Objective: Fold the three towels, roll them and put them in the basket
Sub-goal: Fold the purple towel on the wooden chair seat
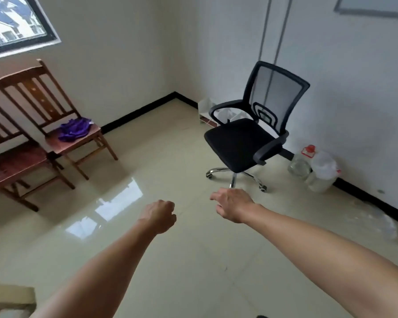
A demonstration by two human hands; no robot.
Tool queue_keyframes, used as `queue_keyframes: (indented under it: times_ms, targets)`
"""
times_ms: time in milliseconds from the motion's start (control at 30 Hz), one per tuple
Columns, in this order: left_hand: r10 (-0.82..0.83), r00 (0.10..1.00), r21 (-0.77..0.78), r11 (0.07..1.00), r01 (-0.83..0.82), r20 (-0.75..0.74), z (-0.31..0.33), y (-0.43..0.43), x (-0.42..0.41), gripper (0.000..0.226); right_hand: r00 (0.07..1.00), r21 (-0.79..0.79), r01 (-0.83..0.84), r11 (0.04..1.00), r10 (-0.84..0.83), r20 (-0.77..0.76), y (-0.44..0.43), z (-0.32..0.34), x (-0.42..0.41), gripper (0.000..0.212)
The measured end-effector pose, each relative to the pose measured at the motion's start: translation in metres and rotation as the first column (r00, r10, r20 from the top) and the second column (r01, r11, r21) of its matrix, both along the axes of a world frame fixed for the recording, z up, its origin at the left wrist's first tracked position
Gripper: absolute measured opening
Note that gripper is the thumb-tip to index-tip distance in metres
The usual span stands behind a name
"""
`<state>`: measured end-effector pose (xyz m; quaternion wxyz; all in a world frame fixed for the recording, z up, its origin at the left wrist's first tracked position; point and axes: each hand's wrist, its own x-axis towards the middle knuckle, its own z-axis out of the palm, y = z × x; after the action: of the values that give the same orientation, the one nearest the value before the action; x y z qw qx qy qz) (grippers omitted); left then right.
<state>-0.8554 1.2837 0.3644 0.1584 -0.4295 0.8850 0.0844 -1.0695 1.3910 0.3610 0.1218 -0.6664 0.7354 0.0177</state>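
left hand (159,216) fingers curl out of sight (palm hidden); nearer wooden chair (14,161) cut off.

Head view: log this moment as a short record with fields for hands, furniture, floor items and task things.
left hand: closed in a loose fist, holding nothing, over the floor
right hand: fingers loosely spread, holding nothing
office chair: black, mesh back, seat bare, by the right wall
wooden chairs: two at left; the nearer-to-corner wooden chair carries a purple cloth
plastic jugs: on the floor against the right wall
towels and basket: none clearly in view
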Motion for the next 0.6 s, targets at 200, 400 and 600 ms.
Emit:
queue_keyframes:
  times_ms: [200,400,600]
  targets:
    - [0.201,0.98,0.03,0.979,-0.2,-0.009,-0.02,-0.102,0.033,0.027,0.985,0.053,-0.171,0.984,0.171,0.014,-0.15,-0.023,0.01,0.039]
    - [0.405,0.914,0.015,0.914,-0.405,-0.012,-0.016,-0.225,0.052,0.026,0.939,0.035,-0.344,0.938,0.344,0.021,-0.323,-0.028,0.019,0.041]
    - [0.609,0.791,0.053,0.793,-0.607,-0.06,-0.014,-0.318,0.098,0.03,0.852,0.025,-0.524,0.851,0.524,0.026,-0.487,-0.006,0.067,0.044]
